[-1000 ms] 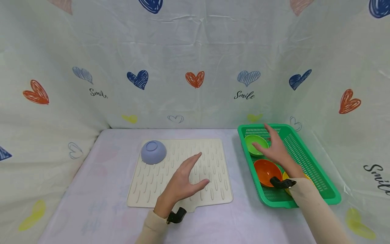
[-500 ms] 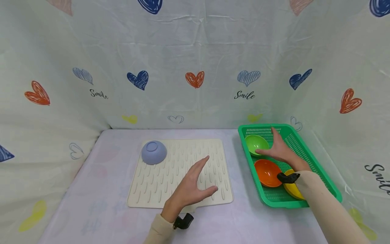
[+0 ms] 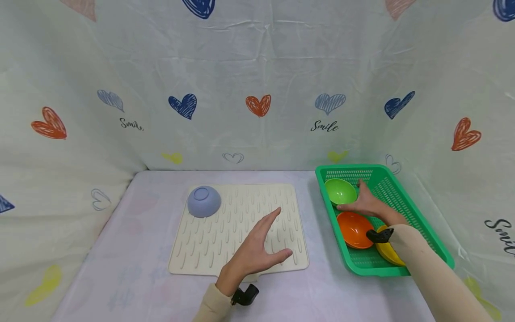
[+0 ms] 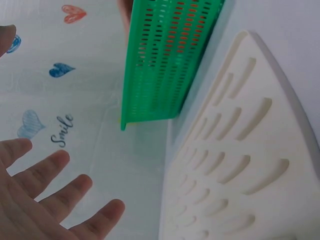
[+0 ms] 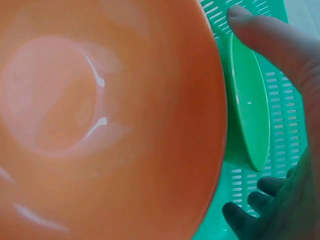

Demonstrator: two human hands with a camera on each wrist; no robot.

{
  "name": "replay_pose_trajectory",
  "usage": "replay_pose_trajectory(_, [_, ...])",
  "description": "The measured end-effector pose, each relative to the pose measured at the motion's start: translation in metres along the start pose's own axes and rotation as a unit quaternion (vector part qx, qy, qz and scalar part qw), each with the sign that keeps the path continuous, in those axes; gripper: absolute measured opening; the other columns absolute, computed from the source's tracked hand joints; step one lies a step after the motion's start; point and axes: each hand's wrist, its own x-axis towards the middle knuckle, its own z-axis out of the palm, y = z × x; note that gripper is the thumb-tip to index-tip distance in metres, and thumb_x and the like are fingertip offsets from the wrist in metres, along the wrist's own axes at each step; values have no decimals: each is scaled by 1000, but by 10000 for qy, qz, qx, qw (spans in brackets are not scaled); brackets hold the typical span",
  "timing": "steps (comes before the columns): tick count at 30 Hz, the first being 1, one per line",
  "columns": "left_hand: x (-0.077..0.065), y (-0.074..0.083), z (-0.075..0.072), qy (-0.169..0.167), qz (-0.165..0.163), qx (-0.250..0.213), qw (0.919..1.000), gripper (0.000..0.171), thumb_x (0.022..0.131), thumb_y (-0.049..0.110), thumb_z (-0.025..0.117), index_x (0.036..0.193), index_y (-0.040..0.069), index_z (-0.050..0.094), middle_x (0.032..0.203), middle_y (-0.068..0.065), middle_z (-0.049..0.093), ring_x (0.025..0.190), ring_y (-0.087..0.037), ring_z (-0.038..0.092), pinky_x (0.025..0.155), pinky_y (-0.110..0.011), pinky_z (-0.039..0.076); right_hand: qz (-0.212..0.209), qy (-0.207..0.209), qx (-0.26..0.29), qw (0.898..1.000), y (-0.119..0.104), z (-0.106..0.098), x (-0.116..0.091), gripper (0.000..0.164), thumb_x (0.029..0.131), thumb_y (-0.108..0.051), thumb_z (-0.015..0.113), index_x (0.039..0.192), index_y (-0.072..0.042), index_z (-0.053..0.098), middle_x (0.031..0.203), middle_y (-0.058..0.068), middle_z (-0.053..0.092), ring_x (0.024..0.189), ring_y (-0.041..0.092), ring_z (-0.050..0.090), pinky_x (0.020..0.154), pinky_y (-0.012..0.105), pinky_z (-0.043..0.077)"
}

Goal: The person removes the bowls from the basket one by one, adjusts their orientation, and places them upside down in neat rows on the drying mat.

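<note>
My right hand (image 3: 366, 202) reaches down into the green basket (image 3: 436, 243), thumb and fingers spread on either side of the light green bowl (image 3: 340, 191). In the right wrist view the thumb (image 5: 270, 37) lies near one side of that bowl's rim, and the fingertips are close by its other side. An orange bowl (image 3: 355, 229) sits just in front, large in the right wrist view. Partly under the right wrist lies a yellow bowl (image 3: 387, 251). My left hand (image 3: 253, 250) hovers over the cream drying mat (image 3: 201, 250), fingers spread, holding nothing. Upside down on the mat rests a blue-purple bowl (image 3: 204, 201).
A white cloth with printed hearts hangs behind and at both sides. The basket stands at the table's right, close to the cloth wall (image 3: 474, 188). Pale cloth covers the table (image 3: 120, 250), and the mat lies left of the basket.
My right hand has come down and back, lower around the light green bowl. My left hand has drifted right over the mat. The bowls have stayed in place.
</note>
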Motion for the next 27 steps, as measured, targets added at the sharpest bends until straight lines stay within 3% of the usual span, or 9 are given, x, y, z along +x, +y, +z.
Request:
replay_pose_trajectory(6, [-1,-1,-1,-32,-30,-53,10000,96,87,48,76,163,44,17,167,15,28,155,-16,30,119,-58,38,-38,-25,-179,9998,1,3,5,136,83,-49,83,154,17,-13,159,47,4,139,65,25,111,76,33])
replay_pose_trajectory(13, [-1,-2,-2,13,71,-184,9998,91,89,49,73,163,40,22,167,8,33,153,-20,34,116,-60,41,-173,47,-280,9994,2,6,12,131,82,-45,84,153,20,-5,153,47,17,129,58,39,106,72,42])
replay_pose_trajectory(27, [-3,1,-1,33,42,-404,9992,89,89,49,74,162,42,24,166,7,35,153,-19,35,117,-61,40,-362,42,-643,9973,-6,9,14,125,80,-41,85,152,23,4,149,48,22,123,57,45,101,70,47])
